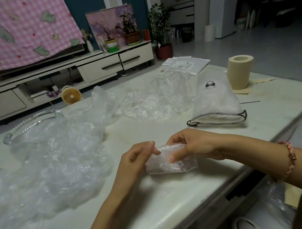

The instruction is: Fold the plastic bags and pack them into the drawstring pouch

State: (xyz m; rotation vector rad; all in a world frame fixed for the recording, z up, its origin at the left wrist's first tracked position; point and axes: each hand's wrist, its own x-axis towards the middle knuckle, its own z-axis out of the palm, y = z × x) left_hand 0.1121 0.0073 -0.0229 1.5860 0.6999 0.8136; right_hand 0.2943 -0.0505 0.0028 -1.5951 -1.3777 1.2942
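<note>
Head view: left hand (pixel 137 159), right hand (pixel 192 144) pinch bag (pixel 182 166).

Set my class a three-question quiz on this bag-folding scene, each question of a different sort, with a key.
1. True or false: the left hand and right hand both hold a folded plastic bag.
2. The drawstring pouch lies with its opening: A) toward the person B) away from the person C) pointing upward.
3. Fill in: the bracelet is on the ___ wrist.
Key: 1 true; 2 A; 3 right.
</note>
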